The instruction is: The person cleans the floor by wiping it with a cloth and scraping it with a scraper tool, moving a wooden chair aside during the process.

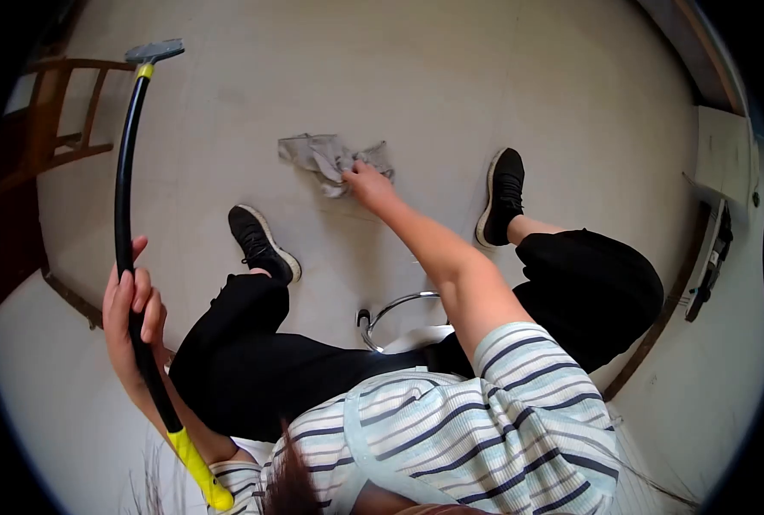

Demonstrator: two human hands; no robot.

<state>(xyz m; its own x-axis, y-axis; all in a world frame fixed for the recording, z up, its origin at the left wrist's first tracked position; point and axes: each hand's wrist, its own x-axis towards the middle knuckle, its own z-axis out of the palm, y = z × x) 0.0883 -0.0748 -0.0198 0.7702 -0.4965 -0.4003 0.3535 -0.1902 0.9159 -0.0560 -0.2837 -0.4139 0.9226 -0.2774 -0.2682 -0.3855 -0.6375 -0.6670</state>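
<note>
My left hand is closed around the black shaft of a long-handled scraper. The scraper stands slanted, with a yellow grip at its lower end and a flat grey head at the top. In the middle of the view my right hand reaches down between the feet. Its fingers are pinched on a crumpled grey cloth, which hangs or lies spread above the pale floor; whether it touches the floor I cannot tell.
Black shoes stand apart on the pale floor. Beneath me is a seat with a chrome ring. A wooden chair is at the far left. A white cabinet and a dark-edged item line the right wall.
</note>
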